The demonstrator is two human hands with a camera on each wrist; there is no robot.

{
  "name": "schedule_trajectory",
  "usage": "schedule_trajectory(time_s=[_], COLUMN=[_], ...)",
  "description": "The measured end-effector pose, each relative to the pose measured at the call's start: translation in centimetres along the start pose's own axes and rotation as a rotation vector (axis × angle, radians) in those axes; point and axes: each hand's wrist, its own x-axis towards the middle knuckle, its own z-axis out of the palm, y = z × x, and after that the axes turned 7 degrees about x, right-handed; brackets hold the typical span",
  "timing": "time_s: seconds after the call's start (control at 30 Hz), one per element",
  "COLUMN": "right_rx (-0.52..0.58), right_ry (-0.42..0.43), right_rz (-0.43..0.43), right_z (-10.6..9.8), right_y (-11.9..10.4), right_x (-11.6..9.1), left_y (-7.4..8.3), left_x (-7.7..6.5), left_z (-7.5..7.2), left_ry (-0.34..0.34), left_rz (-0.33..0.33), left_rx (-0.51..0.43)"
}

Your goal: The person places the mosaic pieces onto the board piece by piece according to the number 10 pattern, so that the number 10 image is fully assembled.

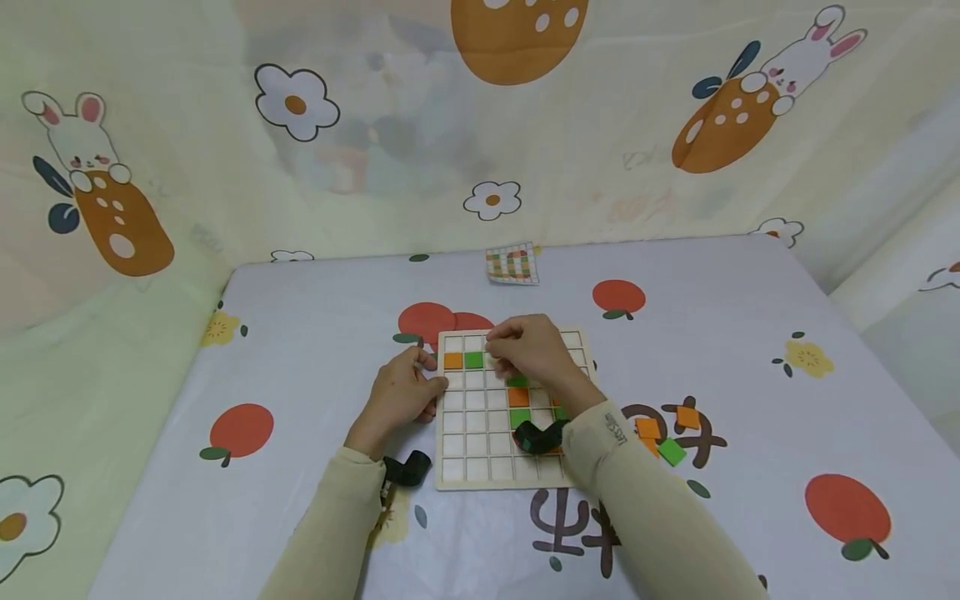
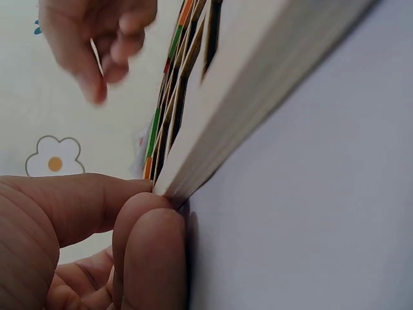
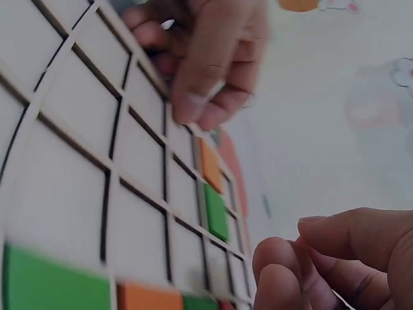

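A wooden grid board (image 1: 465, 424) lies on the cloth in front of me. My left hand (image 1: 399, 390) pinches its left edge, with thumb and fingertips at the rim in the left wrist view. An orange tile (image 1: 453, 361) and a green tile (image 1: 474, 360) sit side by side in the board's second row. Over the upper middle of the grid, my right hand (image 1: 534, 348) has thumb and fingertips drawn close together; I cannot tell whether a tile is between them. Below that hand, a column holds a green tile (image 1: 519, 418) and an orange tile (image 1: 518, 397).
Loose orange tiles (image 1: 687, 417) and a loose green tile (image 1: 672, 452) lie right of the board. Toward the back stands a small checked pattern card (image 1: 512, 264). A black wrist camera (image 1: 540, 437) overlaps the board's lower right. Printed cloth (image 1: 300, 350) covers the table.
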Motion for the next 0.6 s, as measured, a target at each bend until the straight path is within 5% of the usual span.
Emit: schedule_trajectory(time_s=[0.6], right_rx=[-0.146], right_ry=[0.251], right_rz=[0.118], right_z=[-11.6], right_y=[4.1], right_x=[-9.2], left_y=[0.3], left_x=[-0.4], left_z=[0.0], left_ry=[0.003], left_rz=[0.012], left_rx=[-0.02])
